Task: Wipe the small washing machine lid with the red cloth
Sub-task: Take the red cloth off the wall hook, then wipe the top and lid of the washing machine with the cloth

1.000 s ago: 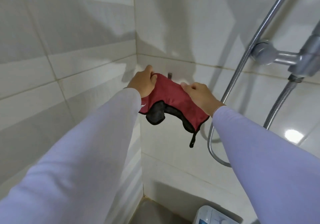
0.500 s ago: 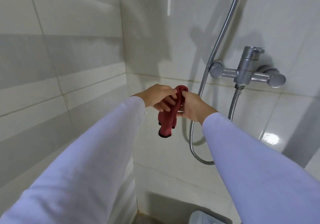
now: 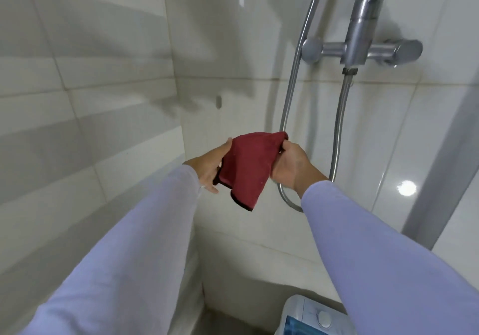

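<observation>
While red cloth (image 3: 246,168) hangs limp, seemingly light: right hand (image 3: 290,168) pinches top corner, left hand (image 3: 211,168) spread against edge.

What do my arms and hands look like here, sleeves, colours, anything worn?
The left sleeve and right sleeve are plain, snug and pale lavender-white, ending at the wrists. The left hand and right hand are bare: no gloves, rings or watch visible.

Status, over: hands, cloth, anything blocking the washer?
Right hand grips red cloth by top corner; left hand flat against it. Cloth held high, off the small washing machine at frame bottom. No obstruction visible.
</observation>
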Demonstrator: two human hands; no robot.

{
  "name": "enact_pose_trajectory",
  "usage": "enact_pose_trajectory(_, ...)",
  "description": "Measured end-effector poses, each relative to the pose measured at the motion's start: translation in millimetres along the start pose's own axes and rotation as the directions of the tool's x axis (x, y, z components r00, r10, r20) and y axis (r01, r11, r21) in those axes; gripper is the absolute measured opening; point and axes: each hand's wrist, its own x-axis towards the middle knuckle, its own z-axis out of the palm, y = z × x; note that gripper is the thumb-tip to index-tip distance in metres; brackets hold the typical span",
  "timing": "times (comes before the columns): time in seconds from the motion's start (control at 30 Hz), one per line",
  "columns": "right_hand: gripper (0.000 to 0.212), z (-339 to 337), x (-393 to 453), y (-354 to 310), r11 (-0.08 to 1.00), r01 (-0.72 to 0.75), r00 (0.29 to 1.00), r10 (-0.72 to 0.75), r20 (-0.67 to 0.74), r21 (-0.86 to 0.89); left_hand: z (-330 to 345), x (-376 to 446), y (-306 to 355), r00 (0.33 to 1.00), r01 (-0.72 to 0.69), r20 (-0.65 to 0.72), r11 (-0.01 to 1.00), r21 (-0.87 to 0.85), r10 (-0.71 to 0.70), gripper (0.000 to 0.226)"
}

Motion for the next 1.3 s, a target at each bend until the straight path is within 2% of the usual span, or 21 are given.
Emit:
enact_pose_trajectory(0.1,0.034,-28,17,33,0.999,-0.014,1.000,0.014,-0.001,0.048,11,22,-43,0.999,-0.025,0.020,0.993,-0.115,0.027,0.065)
enact_pose_trajectory(0.2,0.032,-53,35,63,0.999,-0.028,1.000,0.029,-0.005,0.031,16,51,-80,0.986,-0.160,0.002,0.964,-0.211,0.165,0.052)
enact_pose_trajectory(0.33,0.039,-90,61,107,0.995,-0.080,0.997,0.080,0.003,0.059,20,87,-127,0.952,-0.294,-0.137,0.940,-0.175,0.272,0.047)
enact_pose_trajectory(0.43,0.040,-124,75,139,0.988,-0.120,0.992,0.122,-0.012,0.092,35,107,-158,0.926,-0.315,-0.262,0.940,-0.129,0.274,0.045)
enact_pose_trajectory(0.6,0.032,-179,71,177,0.988,-0.148,0.989,0.149,-0.011,0.042,67,135,-212,0.921,-0.289,-0.287,0.956,-0.053,0.263,0.045)
enact_pose_trajectory(0.67,0.029,-207,71,192,0.987,-0.138,0.990,0.138,-0.007,-0.082,85,143,-234,0.927,-0.275,-0.279,0.960,-0.045,0.252,0.044)
enact_pose_trajectory(0.7,0.049,-223,72,199,0.978,-0.123,0.992,0.125,-0.002,-0.167,96,146,-245,0.928,-0.273,-0.275,0.961,-0.036,0.254,0.043)
enact_pose_trajectory(0.73,0.084,-240,72,206,0.960,-0.101,0.995,0.100,-0.017,-0.260,106,150,-255,0.929,-0.273,-0.268,0.962,-0.029,0.255,0.042)
enact_pose_trajectory(0.77,0.101,-257,71,213,0.940,-0.069,0.997,0.070,-0.010,-0.334,118,154,-265,0.932,-0.271,-0.258,0.962,-0.022,0.256,0.040)
enact_pose_trajectory(0.8,0.108,-271,67,218,0.914,-0.042,0.998,0.055,0.020,-0.404,131,156,-274,0.936,-0.269,-0.241,0.963,-0.019,0.256,0.037)
enact_pose_trajectory(0.83,0.106,-283,61,224,0.884,-0.028,0.998,0.055,0.043,-0.467,145,156,-282,0.942,-0.274,-0.210,0.962,-0.021,0.263,0.032)
enact_pose_trajectory(0.9,0.084,-306,44,232,0.790,-0.008,0.997,0.057,0.060,-0.613,172,154,-297,0.948,-0.300,-0.128,0.952,-0.065,0.290,0.021)
enact_pose_trajectory(0.97,0.061,-326,26,240,0.604,0.019,1.000,-0.016,0.012,-0.797,196,146,-309,0.952,-0.304,-0.062,0.948,-0.093,0.299,0.018)
enact_pose_trajectory(1.03,0.050,-341,6,240,0.380,-0.013,0.991,-0.116,-0.062,-0.925,214,137,-315,0.960,-0.270,0.044,0.958,-0.101,0.275,0.024)
enact_pose_trajectory(1.1,0.045,-352,-14,234,0.233,-0.054,0.975,-0.199,-0.102,-0.971,230,124,-315,0.940,-0.261,0.217,0.964,-0.041,0.264,0.038)
enact_pose_trajectory(1.17,0.040,-359,-33,224,0.205,-0.074,0.953,-0.273,-0.130,-0.976,244,111,-308,0.896,-0.314,0.347,0.948,0.050,0.279,0.040)
enact_pose_trajectory(1.3,0.040,-370,-72,204,0.217,-0.088,0.924,-0.347,-0.162,-0.972,266,92,-299,0.874,-0.411,0.352,0.897,0.163,0.336,0.043)
